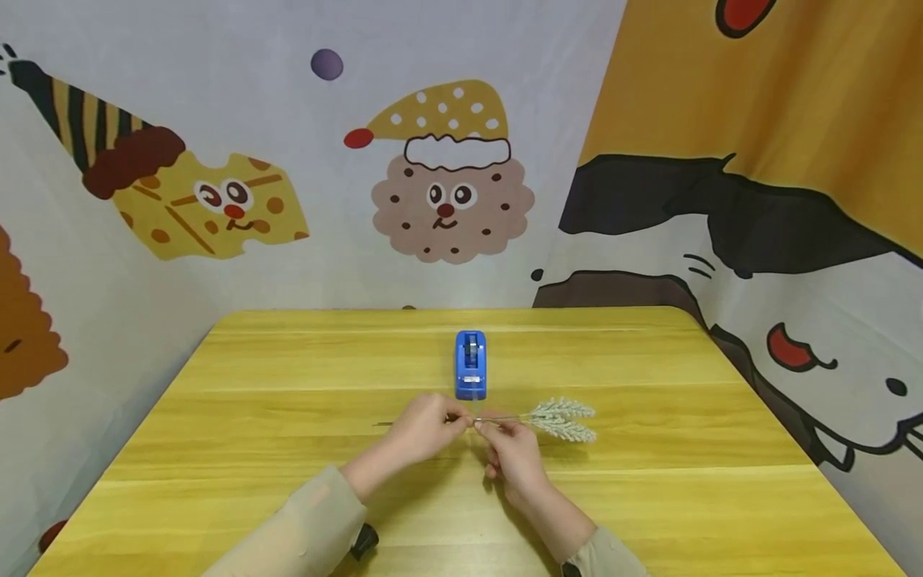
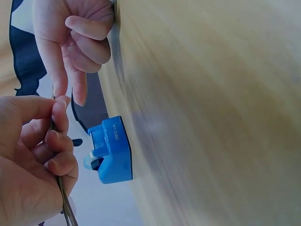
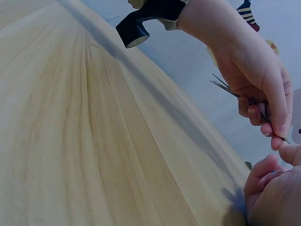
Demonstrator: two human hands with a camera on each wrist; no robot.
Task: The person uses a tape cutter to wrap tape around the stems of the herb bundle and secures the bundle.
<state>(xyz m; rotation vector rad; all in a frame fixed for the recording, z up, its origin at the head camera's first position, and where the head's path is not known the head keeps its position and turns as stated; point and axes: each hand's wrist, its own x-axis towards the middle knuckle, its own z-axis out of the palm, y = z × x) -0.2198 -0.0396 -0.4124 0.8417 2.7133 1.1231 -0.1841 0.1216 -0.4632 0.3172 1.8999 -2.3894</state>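
My left hand (image 1: 425, 429) grips the thin dark stems (image 2: 60, 181) of a small bunch of artificial flowers, its fingertips pinching them near their middle. Pale, wheat-like heads (image 1: 562, 419) point right, and the stem ends (image 3: 225, 85) stick out past the left hand. My right hand (image 1: 515, 457) meets the left fingertips, its thumb and forefinger at the stems and the other fingers curled; whether it pinches stem or tape is too small to tell. Just beyond the hands stands a blue tape dispenser (image 1: 471, 365). A faint clear strip seems to run from its front to the fingers.
The wooden table (image 1: 288, 369) carries the dispenser, and both forearms reach over its near side. Behind it hangs a cartoon-printed cloth (image 1: 274, 104). A dark strap piece (image 3: 136, 33) shows at the left wrist.
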